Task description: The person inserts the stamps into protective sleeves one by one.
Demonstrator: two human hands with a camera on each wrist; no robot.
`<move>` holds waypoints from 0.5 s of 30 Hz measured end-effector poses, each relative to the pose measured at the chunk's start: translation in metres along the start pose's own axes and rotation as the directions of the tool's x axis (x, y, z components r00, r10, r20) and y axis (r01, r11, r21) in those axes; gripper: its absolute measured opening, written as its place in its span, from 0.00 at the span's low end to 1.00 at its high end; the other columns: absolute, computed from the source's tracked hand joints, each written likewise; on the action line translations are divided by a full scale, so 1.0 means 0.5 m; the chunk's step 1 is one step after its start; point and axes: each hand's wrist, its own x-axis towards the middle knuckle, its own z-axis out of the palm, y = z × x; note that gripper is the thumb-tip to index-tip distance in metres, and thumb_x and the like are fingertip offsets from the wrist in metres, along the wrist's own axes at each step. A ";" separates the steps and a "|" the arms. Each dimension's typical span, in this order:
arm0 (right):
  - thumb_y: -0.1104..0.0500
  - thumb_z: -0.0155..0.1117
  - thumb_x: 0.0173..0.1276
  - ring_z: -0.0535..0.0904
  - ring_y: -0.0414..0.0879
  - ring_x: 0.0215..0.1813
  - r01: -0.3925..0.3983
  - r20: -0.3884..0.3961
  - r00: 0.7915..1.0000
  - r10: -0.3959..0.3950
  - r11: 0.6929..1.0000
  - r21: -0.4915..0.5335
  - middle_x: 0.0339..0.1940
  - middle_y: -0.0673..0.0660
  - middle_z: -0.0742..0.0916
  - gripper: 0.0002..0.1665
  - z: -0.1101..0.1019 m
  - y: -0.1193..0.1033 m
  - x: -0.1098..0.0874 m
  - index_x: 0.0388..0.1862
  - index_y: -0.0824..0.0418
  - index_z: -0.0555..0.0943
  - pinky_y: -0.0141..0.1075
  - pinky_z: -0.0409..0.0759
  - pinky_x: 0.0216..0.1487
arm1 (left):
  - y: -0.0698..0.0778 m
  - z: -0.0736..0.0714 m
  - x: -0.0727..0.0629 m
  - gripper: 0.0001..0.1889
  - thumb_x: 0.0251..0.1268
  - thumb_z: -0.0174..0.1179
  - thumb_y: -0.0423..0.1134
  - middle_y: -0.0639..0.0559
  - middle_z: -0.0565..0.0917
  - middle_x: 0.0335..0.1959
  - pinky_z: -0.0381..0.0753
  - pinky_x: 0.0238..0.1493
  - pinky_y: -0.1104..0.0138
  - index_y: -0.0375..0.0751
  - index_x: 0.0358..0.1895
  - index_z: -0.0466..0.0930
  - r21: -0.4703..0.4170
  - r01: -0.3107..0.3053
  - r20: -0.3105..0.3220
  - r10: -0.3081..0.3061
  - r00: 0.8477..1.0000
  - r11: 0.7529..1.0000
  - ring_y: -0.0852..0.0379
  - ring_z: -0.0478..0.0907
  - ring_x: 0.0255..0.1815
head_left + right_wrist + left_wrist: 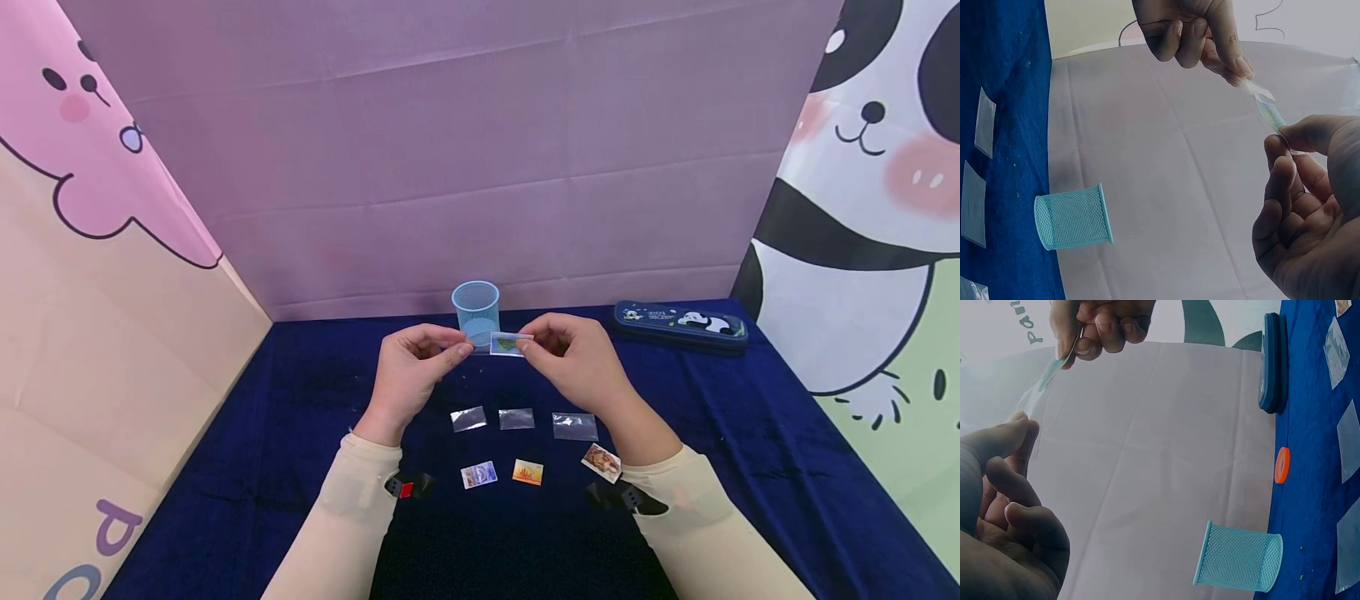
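Note:
Raised in front of the blue mesh cup, my left hand (pixel 411 367) pinches one end of a small clear plastic sleeve (pixel 1259 90) between thumb and forefinger. My right hand (pixel 576 358) pinches a small stamp-like picture card (pixel 504 343), blue and green, at its right end. The card overlaps the sleeve; how much of it lies inside I cannot tell. Below the hands, several more pieces lie on the cloth: clear sleeves (pixel 516 419) in a row, and nearer me a blue-violet card (pixel 478 475), an orange card (pixel 528 472) and a brownish card (pixel 602 462) beside my right wrist.
The blue mesh cup (pixel 476 298) stands at the back of the dark blue cloth (pixel 315 417), against a pinkish curtain. A navy panda pencil case (pixel 681 328) lies at the back right. An orange round object (pixel 1282 465) sits between case and cup.

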 end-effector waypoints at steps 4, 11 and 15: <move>0.59 0.71 0.74 0.76 0.50 0.29 -0.004 0.005 1.000 0.004 1.000 0.002 0.27 0.52 0.83 0.04 0.000 0.000 0.000 0.45 0.56 0.89 0.37 0.76 0.29 | 0.003 0.001 0.000 0.07 0.65 0.75 0.35 0.47 0.90 0.38 0.79 0.33 0.69 0.40 0.43 0.92 0.010 -0.004 0.003 0.004 1.000 1.000 0.53 0.79 0.30; 0.58 0.70 0.75 0.75 0.51 0.29 -0.010 0.016 1.000 0.010 1.000 0.013 0.28 0.52 0.82 0.04 0.000 0.000 -0.001 0.45 0.55 0.89 0.37 0.75 0.29 | 0.006 0.004 -0.001 0.07 0.67 0.74 0.36 0.47 0.89 0.35 0.75 0.28 0.69 0.40 0.44 0.92 0.025 -0.004 0.019 0.003 1.000 1.000 0.54 0.75 0.27; 0.58 0.70 0.75 0.75 0.51 0.29 -0.010 0.020 1.000 0.010 1.000 0.014 0.27 0.53 0.82 0.05 0.000 0.001 -0.002 0.45 0.55 0.89 0.37 0.74 0.29 | 0.006 0.007 -0.002 0.07 0.71 0.70 0.38 0.48 0.91 0.37 0.75 0.25 0.67 0.40 0.46 0.91 0.021 0.002 0.032 -0.003 0.999 1.000 0.51 0.74 0.25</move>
